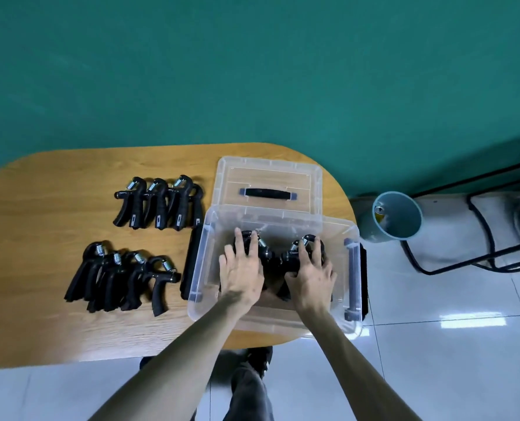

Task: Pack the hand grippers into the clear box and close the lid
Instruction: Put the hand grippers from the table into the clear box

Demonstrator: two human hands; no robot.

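Note:
The clear box [204, 268] stands open at the right end of the wooden table. Its clear lid [267, 174], with a black handle, lies flat behind it. Both my hands are inside the box. My left hand [242, 267] rests spread over black hand grippers [278, 256] on the left side. My right hand [311, 273] presses on more grippers on the right side. On the table to the left lie two loose groups of black hand grippers, a far group [158, 203] and a near group [119, 276].
The table [55, 183] ends just right of the box, whose right side overhangs the edge. On the tiled floor to the right stand a blue-grey bin [400, 215] and a black metal frame [480, 238]. My legs are below the table's front edge.

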